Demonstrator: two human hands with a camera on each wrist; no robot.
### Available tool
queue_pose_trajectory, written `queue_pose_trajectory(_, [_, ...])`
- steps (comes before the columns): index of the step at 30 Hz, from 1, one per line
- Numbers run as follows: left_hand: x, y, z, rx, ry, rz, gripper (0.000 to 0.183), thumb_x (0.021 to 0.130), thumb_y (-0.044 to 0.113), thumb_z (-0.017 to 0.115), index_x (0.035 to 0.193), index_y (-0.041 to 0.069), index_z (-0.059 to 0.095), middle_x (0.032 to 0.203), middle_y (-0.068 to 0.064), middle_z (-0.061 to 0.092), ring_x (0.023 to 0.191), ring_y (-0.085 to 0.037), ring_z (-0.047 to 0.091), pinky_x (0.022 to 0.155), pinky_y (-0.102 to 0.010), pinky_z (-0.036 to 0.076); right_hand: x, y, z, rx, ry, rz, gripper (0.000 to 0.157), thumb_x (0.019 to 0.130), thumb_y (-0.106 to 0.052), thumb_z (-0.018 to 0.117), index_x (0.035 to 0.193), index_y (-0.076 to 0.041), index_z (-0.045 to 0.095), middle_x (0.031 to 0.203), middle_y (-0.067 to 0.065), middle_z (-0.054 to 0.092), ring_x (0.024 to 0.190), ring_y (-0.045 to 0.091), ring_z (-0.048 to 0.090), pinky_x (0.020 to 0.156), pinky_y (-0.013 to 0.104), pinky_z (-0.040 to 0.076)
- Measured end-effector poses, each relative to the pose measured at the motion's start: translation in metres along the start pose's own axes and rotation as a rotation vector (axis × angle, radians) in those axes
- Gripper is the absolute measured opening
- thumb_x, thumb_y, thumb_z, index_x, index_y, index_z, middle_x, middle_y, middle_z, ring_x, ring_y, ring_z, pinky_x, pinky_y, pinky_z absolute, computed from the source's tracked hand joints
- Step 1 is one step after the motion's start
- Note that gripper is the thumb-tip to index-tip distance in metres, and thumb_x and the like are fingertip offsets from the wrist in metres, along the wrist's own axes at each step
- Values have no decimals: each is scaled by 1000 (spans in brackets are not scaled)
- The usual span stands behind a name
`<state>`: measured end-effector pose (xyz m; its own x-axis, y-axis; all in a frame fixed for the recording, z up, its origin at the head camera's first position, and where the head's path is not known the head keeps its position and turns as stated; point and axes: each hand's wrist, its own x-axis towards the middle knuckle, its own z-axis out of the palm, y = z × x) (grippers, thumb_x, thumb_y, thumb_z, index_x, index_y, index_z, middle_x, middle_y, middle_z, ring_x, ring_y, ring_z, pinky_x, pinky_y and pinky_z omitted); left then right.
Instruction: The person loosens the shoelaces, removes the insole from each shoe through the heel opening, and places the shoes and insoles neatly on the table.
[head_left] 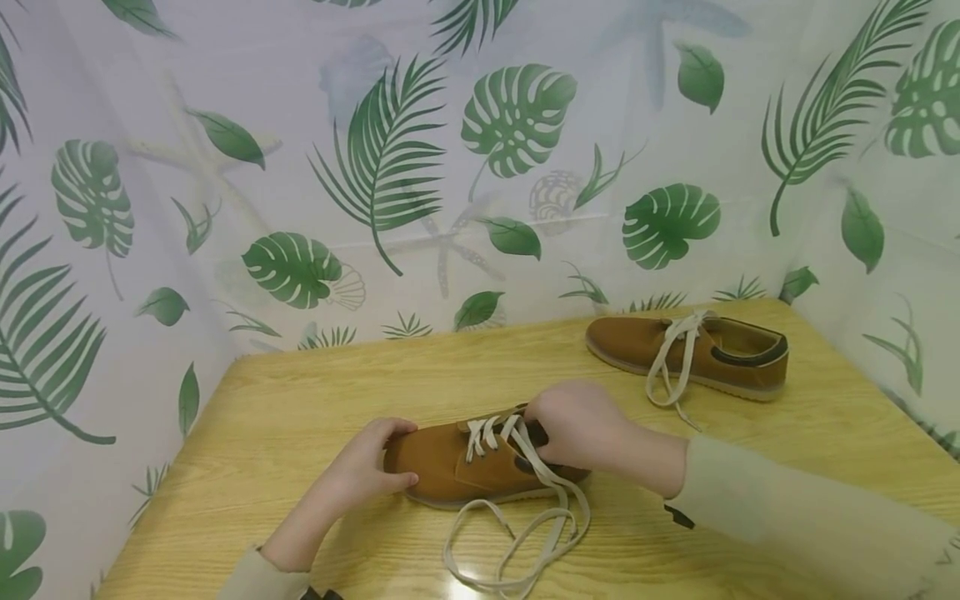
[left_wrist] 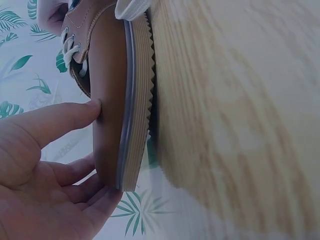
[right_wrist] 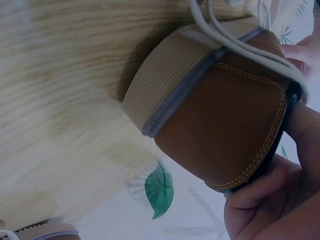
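A brown lace-up shoe (head_left: pixel 431 458) lies on the table with its toe to the left. My left hand (head_left: pixel 356 471) holds the toe, thumb on the near side and fingers round the far side; the left wrist view shows the thumb (left_wrist: pixel 80 114) on the upper beside the ribbed sole (left_wrist: pixel 139 90). At the ankle opening, my right hand (head_left: pixel 577 423) grips the collar, with fingers partly hidden inside. The stitched heel (right_wrist: pixel 220 125) faces the right wrist camera. The off-white lace (head_left: pixel 540 468) crosses the eyelets, and its long loose ends loop on the table in front.
A second brown shoe (head_left: pixel 630 340) stands at the table's back right, its lace (head_left: pixel 686 333) trailing down the near side. Leaf-printed cloth (head_left: pixel 585 208) hangs behind the wooden table (head_left: pixel 315 392) and along both sides.
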<state>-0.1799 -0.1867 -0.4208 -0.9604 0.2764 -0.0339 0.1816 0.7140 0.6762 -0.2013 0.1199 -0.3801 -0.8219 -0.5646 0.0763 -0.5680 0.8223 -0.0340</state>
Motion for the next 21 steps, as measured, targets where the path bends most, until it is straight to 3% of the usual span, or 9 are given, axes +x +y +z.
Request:
queue_pose_trajectory(6, [-1,1,0,-3,-4,12,62,85,4,88,140,-1,61,142,-19,62,132,-44,58,115,-61,48,1,-3,3,5,1,23,20,81,-23,89,76,-19,70,67,-8,64,59,11,54,49,32,44])
queue_pose_trajectory(11, [-2,2,-1,-3,2,14,62,84,3,88,139,-1,61,141,-19,62,132,-44,59,115,-61,48,2,-4,8,0,30,19,33,82,-29,90,70,-21,62,65,-8,60,58,10,53,47,32,44])
queue_pose_trajectory(21, [0,0,-1,-19,-2,10,62,84,4,89,139,0,61,142,-18,62,132,-42,59,114,-59,50,0,-11,12,-6,74,-20,23,89,-1,79,76,-12,64,78,6,69,69,23,67,57,38,57])
